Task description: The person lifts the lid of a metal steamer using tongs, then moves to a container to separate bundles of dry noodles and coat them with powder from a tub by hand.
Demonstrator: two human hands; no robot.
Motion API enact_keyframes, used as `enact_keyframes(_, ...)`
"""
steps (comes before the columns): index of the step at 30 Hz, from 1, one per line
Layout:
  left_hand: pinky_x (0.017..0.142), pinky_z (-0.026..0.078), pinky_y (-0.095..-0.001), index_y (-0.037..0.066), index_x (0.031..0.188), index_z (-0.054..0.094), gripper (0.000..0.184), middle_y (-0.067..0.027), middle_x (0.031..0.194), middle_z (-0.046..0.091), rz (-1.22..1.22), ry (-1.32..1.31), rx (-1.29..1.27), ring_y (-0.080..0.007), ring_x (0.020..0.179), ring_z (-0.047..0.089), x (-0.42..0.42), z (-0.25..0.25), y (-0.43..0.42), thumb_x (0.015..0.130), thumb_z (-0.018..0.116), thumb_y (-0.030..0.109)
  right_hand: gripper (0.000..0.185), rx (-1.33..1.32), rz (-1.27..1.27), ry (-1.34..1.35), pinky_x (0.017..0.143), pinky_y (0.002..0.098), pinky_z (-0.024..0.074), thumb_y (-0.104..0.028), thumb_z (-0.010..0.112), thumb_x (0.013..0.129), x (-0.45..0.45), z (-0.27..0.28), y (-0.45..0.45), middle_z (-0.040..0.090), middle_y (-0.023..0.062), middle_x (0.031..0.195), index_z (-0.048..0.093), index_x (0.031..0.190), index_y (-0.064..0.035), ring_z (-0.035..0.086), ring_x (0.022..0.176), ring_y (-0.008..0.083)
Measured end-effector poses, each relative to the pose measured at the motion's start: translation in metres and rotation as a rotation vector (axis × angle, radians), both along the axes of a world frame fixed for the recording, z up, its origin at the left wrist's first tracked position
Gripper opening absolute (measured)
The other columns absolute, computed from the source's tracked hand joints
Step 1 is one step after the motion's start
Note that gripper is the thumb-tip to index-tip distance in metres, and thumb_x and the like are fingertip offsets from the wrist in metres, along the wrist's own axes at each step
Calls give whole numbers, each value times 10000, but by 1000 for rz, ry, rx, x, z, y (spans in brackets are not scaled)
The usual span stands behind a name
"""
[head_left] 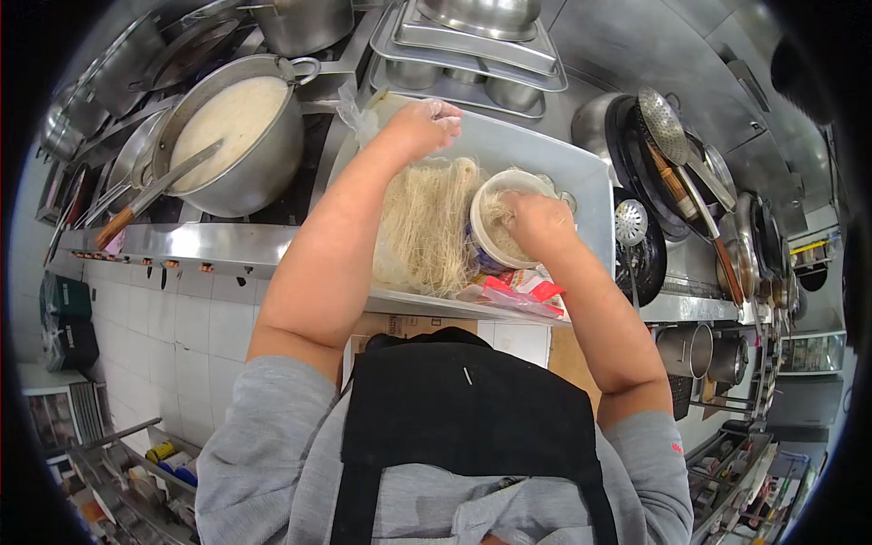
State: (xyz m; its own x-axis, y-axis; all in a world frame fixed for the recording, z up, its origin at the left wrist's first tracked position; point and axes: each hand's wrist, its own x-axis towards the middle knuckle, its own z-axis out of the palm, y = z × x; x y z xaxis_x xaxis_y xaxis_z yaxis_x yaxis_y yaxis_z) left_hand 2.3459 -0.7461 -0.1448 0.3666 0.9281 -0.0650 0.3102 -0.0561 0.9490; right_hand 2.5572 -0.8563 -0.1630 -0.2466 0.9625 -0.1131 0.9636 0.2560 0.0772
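Observation:
A large pale plastic bin (pixel 595 182) stands in front of me. On its left side lies a bundle of thin dry noodles (pixel 431 227), partly on clear plastic. My left hand (pixel 422 127) is above the bin's far left part, fingers loosely bent and apart, with white residue on them and nothing seen in them. To the right of the noodles sits a round white tub (pixel 479 222) with pale strands inside. My right hand (pixel 538 222) reaches into the tub, its fingers closed on some of the thin strands; the fingertips are partly hidden.
A red-and-clear plastic packet (pixel 522 292) lies at the bin's near edge. At left, a big pot (pixel 272 159) of whitish liquid holds a wooden-handled utensil (pixel 150 195). Stacked trays (pixel 468 59) stand behind the bin. Woks and a skimmer (pixel 660 113) are at right.

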Motion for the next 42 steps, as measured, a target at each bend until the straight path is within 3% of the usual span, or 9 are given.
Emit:
enact_keyframes(5, 687, 526, -271, 16, 1183, 549, 344, -84, 1008, 631, -218, 27, -43, -133, 803, 603, 13, -6, -9, 889, 585, 191, 500, 6, 29, 262, 929, 408, 440, -319, 642, 785, 24, -5, 6, 560, 211, 1180, 545, 1210, -74, 554, 1087, 295)
enact_keyframes(9, 644, 545, -290, 9, 1207, 516, 406, -108, 989, 631, -301, 195, -65, -154, 779, 622, 23, -14, -15, 858, 631, 181, 539, -155, -8, 424, 943, 422, 428, -353, 655, 776, 19, -17, 23, 514, 227, 1226, 528, 1225, -84, 507, 1140, 337)
enact_keyframes(11, 594, 556, -303, 0, 1245, 466, 486, -125, 956, 631, -314, 185, -217, -174, 712, 636, 30, -23, -15, 831, 659, 165, 470, 47, 18, 289, 916, 432, 441, -309, 645, 775, -1, -31, 15, 520, 207, 1180, 558, 1164, -61, 520, 1092, 377)
enact_keyframes(14, 557, 556, -299, -5, 1261, 435, 498, -141, 919, 629, -355, 244, -203, -179, 655, 633, 40, -28, -23, 833, 649, 134, 384, 168, 112, 206, 861, 437, 468, -229, 634, 765, -9, -34, 10, 552, 170, 1065, 577, 1105, -59, 564, 982, 375)
enact_keyframes(18, 554, 560, -303, 6, 1252, 445, 455, -147, 885, 632, -324, 219, -179, -186, 646, 637, 49, -28, -27, 847, 620, 114, 333, 129, 156, 208, 787, 426, 497, -93, 608, 742, -8, -33, 13, 556, 156, 1040, 576, 1072, -60, 587, 924, 340)
enact_keyframes(28, 544, 554, -314, 27, 1238, 452, 407, -139, 840, 632, -269, 233, -232, -207, 634, 642, 50, -29, -28, 857, 586, 72, 316, 89, 5, 167, 796, 417, 497, -105, 601, 764, -8, -24, 13, 575, 146, 1065, 537, 1069, -52, 598, 969, 304)
enact_keyframes(42, 579, 552, -327, 24, 1240, 464, 392, -157, 903, 628, -284, 300, -166, -214, 636, 654, 51, -26, -29, 861, 557, 60, 339, 80, 4, 175, 774, 413, 494, -296, 662, 740, -11, -12, 10, 652, 140, 956, 601, 990, -74, 632, 895, 295)
